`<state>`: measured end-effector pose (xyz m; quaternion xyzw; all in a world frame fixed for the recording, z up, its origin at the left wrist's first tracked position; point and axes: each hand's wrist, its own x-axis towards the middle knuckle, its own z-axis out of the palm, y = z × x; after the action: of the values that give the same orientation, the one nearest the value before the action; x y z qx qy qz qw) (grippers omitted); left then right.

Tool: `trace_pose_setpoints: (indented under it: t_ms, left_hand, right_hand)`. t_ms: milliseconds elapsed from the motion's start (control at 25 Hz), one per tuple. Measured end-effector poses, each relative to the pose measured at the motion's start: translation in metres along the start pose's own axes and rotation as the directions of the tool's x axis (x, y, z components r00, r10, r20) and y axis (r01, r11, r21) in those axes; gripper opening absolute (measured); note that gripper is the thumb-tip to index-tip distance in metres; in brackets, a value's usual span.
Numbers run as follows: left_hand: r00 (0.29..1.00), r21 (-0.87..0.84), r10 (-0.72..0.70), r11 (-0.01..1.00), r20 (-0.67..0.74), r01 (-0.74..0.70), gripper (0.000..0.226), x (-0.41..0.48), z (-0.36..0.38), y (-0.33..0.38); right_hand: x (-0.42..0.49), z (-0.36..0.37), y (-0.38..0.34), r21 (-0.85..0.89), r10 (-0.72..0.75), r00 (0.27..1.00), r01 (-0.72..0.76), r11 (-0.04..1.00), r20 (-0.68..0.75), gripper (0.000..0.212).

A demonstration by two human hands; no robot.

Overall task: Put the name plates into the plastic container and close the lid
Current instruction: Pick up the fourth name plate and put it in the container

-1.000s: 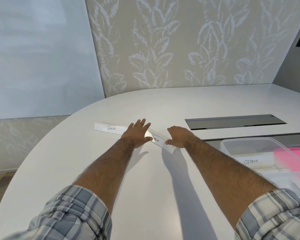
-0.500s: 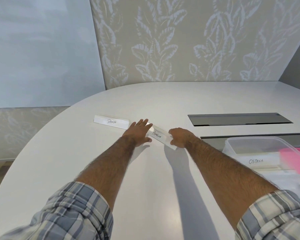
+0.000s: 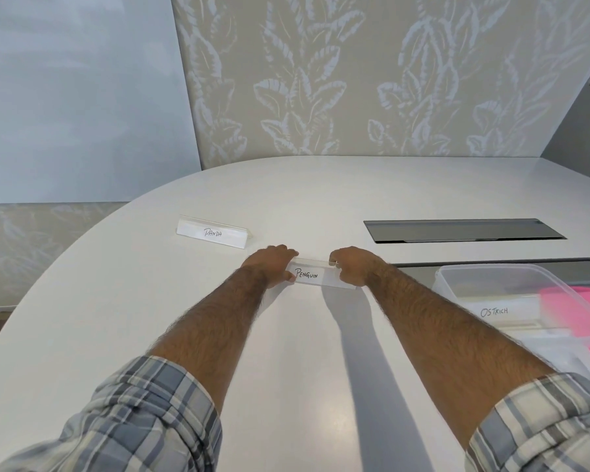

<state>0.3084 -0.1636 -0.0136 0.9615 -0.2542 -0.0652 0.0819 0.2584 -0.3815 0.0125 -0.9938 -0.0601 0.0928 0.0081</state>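
Leaf-patterned wallpaper (image 3: 321, 80) backs a white oval table (image 3: 286, 352); near its right edge sits the clear plastic container (image 3: 491, 269), open, its pink lid (image 3: 576, 311) lying loose at the right end; the left hand (image 3: 269, 265) and right hand (image 3: 353, 267) each pinch one end of the Penguin plate (image 3: 315, 275) at mid-table, fingers curled round it; the Ostrich plate (image 3: 494, 312) already lies inside the container; the Panda plate (image 3: 212, 232) stands untouched, farther left; roughly a third looks done, with two plates and the lid remaining.

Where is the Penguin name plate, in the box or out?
Out: the left hand and right hand hold the Penguin name plate by its ends, left of the plastic container.
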Motion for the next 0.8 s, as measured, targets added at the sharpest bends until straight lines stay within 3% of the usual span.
trace_pose_setpoints:
  t_ms: [320, 800]
  left_hand:
    - [0.997, -0.022, -0.073, 0.997, -0.001, 0.073, 0.046, -0.02, -0.005, 0.012]
    - [0.992, 0.062, -0.036, 0.997, -0.121, 0.044, 0.053, -0.075, -0.06, 0.062]
  right_hand:
    - [-0.019, 0.003, -0.002, -0.081, -0.005, 1.0, 0.003, 0.997, -0.025, 0.044]
    - [-0.081, -0.053, 0.005, -0.131, -0.055, 0.988, 0.037, 0.991, -0.144, 0.044]
